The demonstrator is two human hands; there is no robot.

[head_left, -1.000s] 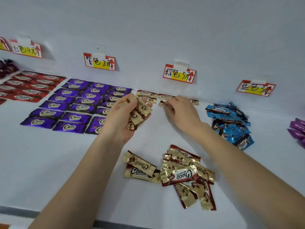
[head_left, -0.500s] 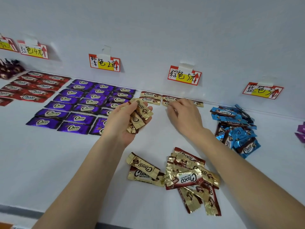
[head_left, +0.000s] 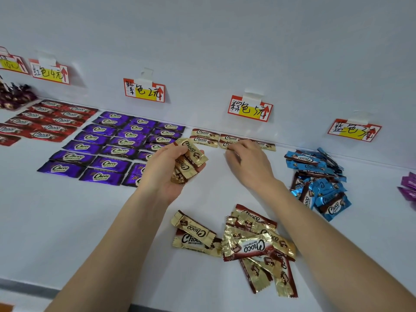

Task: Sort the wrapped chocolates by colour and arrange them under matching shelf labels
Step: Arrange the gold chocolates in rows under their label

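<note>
The left hand (head_left: 164,174) curls tight round a bunch of gold chocolates (head_left: 191,158), while the right hand (head_left: 249,167) reaches to the far row of gold chocolates (head_left: 204,137) under its label (head_left: 249,108), fingers bent onto one bar (head_left: 225,145), pinching or pressing I cannot tell, with the loose gold pile (head_left: 252,246) lying near.

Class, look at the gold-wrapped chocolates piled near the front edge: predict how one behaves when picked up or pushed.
Probably light: the left hand grips several such bars at once. The gold-wrapped chocolates lie flat with glossy foil, so one likely slides, not rolls. Their crimped ends look floppy.
</note>
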